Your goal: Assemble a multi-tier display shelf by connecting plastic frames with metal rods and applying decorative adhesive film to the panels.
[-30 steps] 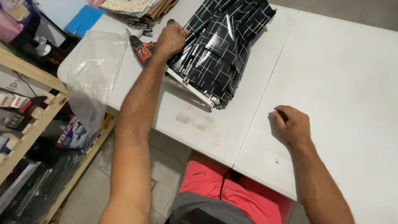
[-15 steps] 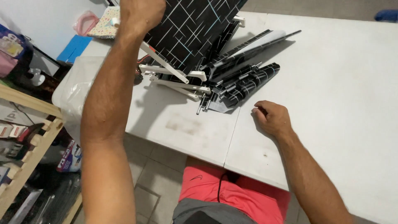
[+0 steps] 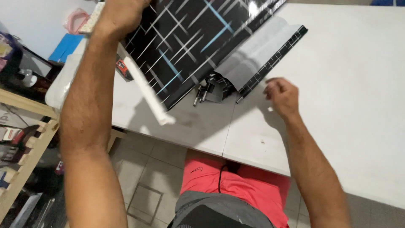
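Left hand (image 3: 120, 14) clamped on raised black patterned sheet (image 3: 190, 38); right hand (image 3: 282, 96) loosely curled, empty. Risk: sheet's white edge strip (image 3: 145, 90) swings, scatters loose pieces (image 3: 206, 88) beneath.

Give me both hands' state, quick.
Left hand: closed, holding up the black patterned sheet by its white strip.
Right hand: loosely curled over the white table, holding nothing visible.

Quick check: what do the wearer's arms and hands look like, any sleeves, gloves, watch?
Both forearms are bare to the frame edge: no sleeves, gloves, watch or bands visible. The left hand is partly cut off at the top edge; the right hand is bare, no rings that I can make out. Below are red shorts and a grey shirt hem.
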